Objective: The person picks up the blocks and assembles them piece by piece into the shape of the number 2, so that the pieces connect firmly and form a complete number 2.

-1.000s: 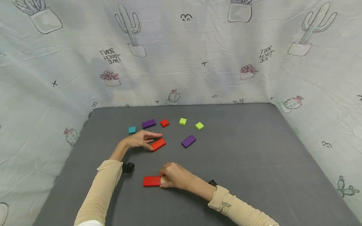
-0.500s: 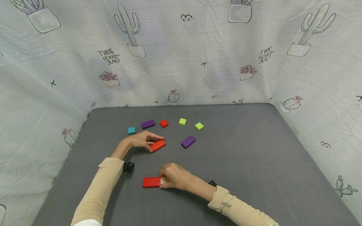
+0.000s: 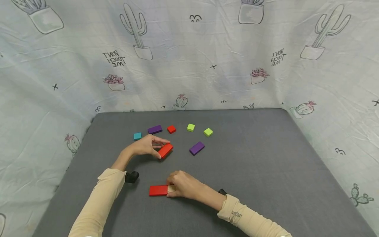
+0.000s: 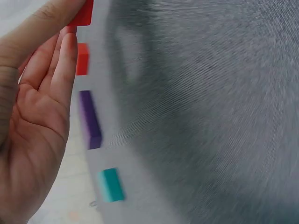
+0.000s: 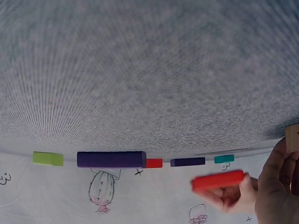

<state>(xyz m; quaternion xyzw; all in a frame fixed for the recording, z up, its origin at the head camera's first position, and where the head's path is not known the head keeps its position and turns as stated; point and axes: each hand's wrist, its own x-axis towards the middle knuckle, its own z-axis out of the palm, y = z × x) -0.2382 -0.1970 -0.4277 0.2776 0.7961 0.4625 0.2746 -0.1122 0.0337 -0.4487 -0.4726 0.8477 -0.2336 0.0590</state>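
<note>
left hand has tipped its red block up off the table since half a second ago, pinching it; the right hand has stayed put. picking up seems the step in hand; the next move likely calls for a steady pinch and a level carry. the raised block is plain, bright, oblong. another red block lies flat well apart, seemingly touching the pale wooden block the right hand grips.

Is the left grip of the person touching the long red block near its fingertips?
Touching. The head view shows it: the left grip holds that long red block between thumb and fingertips, with no gap visible at the thumb.
</note>
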